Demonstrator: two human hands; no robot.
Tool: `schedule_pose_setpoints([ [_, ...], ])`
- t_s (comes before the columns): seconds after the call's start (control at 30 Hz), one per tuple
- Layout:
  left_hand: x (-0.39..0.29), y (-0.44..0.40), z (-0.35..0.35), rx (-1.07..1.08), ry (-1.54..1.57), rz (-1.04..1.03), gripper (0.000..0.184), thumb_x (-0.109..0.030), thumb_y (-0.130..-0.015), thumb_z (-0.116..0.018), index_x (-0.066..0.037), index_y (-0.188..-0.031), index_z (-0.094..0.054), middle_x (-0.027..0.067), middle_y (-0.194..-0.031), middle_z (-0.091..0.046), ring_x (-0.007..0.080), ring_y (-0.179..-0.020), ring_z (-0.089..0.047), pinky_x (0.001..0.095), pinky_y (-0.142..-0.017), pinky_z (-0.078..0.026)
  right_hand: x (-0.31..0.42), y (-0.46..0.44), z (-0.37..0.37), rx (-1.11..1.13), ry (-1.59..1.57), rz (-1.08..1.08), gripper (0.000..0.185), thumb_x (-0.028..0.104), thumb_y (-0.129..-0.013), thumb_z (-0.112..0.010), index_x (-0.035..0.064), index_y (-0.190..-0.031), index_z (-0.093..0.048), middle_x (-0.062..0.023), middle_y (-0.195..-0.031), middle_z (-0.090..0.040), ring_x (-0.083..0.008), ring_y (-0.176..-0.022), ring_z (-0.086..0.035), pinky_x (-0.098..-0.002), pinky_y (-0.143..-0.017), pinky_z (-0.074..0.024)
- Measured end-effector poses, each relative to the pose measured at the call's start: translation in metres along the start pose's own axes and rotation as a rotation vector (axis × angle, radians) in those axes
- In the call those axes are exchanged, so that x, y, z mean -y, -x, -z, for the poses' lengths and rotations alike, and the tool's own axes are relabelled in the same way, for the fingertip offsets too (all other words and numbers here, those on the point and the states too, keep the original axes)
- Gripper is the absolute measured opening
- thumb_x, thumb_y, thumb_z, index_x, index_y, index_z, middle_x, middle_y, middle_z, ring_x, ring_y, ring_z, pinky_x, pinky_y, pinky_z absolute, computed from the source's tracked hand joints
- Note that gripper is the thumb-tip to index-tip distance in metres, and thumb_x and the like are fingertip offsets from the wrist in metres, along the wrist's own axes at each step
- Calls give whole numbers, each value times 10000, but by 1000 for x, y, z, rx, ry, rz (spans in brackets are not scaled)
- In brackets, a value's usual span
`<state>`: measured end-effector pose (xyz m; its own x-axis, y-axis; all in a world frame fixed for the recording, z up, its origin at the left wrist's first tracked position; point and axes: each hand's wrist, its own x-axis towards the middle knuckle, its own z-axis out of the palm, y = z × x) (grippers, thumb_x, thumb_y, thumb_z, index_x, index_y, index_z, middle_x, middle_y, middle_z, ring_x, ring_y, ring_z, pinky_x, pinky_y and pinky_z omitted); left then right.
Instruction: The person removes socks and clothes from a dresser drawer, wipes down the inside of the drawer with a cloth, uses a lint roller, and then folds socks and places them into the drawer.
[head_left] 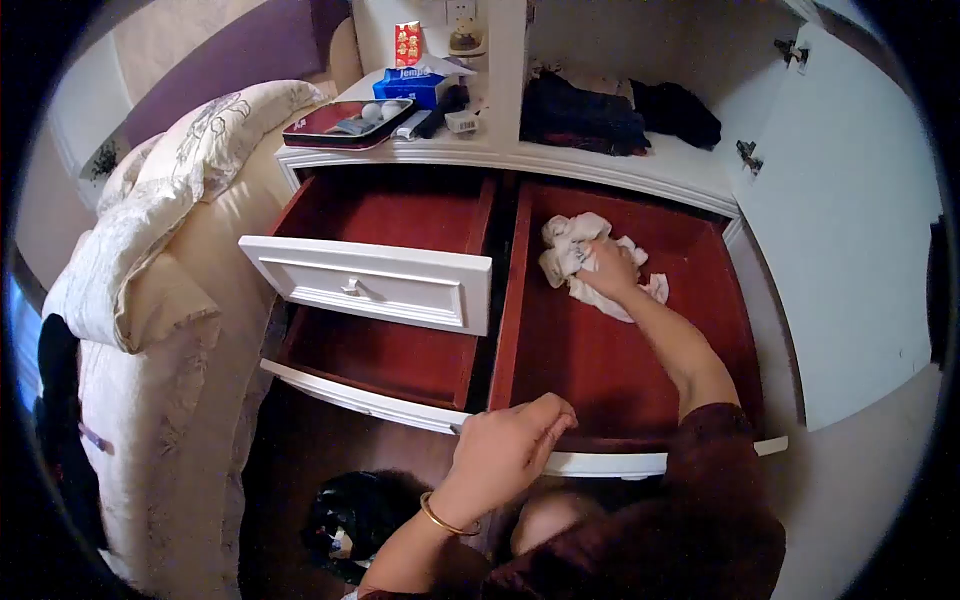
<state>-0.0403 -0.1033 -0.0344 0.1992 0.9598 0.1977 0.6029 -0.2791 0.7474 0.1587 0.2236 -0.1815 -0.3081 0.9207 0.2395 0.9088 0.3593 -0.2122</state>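
On the white cabinet top [430, 157] we see a red-and-black case [325, 118] and a blue Tempo tissue pack [410, 90]. Dark folded clothes [580, 115] lie on the shelf [690, 168]. Our wide red drawer [590, 380] holds a crumpled white cloth [572, 238]; the floor [290, 440], a black bag [345, 520].

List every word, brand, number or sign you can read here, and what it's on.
"Tempo": blue pack.
Red packet: gold characters, too blurred to read.
Red case: small pale marking, too small to read.
Small white box: dark print, unreadable.
Pale cloth at the right hand: nothing readable.
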Motion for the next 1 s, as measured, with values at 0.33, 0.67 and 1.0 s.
schedule_pose_setpoints([
  [0.33,-12,5,-6,-23,-138,45,69,-186,-891,-584,-147,-933,-622,102,-757,-657,318,-672,-643,417,-563,-502,60,137,57,395,-65,705,431,229,-717,-686,167,-1126,-566,-154,-1198,-464,-366,-1129,-426,-531,-916,-387],
  [0.67,-6,8,-8,88,-133,23,72,-174,-887,-580,-146,-930,-630,90,-761,-668,300,-681,-653,398,-574,-511,24,117,30,251,63,1071,548,383,-649,-686,81,-1102,-624,-134,-1289,-507,-296,-1311,-370,-539,-1092,-241],
  [1.0,-22,5,-9,27,-187,86,70,-162,-883,-591,-141,-914,-650,85,-744,-670,306,-643,-646,389,-557,-507,35,-44,28,299,188,683,339,158,-692,-670,60,-1012,-617,-135,-1205,-569,-293,-1215,-473,-407,-1006,-377],
])
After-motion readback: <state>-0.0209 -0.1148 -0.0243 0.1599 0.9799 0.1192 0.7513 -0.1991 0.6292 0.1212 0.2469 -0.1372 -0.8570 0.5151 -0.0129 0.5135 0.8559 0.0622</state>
